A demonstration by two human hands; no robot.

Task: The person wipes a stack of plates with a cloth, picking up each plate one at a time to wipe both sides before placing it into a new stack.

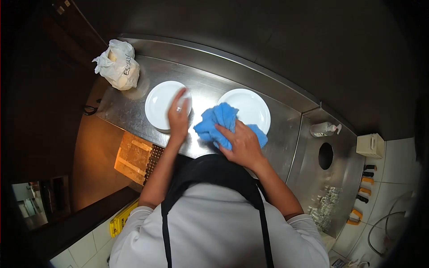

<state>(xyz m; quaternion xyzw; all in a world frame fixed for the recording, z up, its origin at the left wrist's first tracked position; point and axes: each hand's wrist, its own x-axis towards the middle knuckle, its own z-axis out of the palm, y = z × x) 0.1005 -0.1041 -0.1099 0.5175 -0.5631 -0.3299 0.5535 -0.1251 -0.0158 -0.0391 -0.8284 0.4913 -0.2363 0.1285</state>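
Two white plates are on the steel counter. My left hand [178, 119], smeared by motion, is over the right side of the left plate [158, 106]; its fingers are stretched out and nothing shows in them. A crumpled blue cloth [215, 123] is bunched in my right hand [243, 145], with the thumb and fingers pressed into it. The cloth overlaps the lower left of the right plate [254, 107], and another fold of it shows on the far side of the hand.
A tied white plastic bag [123, 67] with writing stands at the counter's far left. To the right are a pump bottle [322, 129], a round hole [325, 156] in the steel and several glasses [327, 206]. Knives with black and yellow handles [367, 181] line the right edge.
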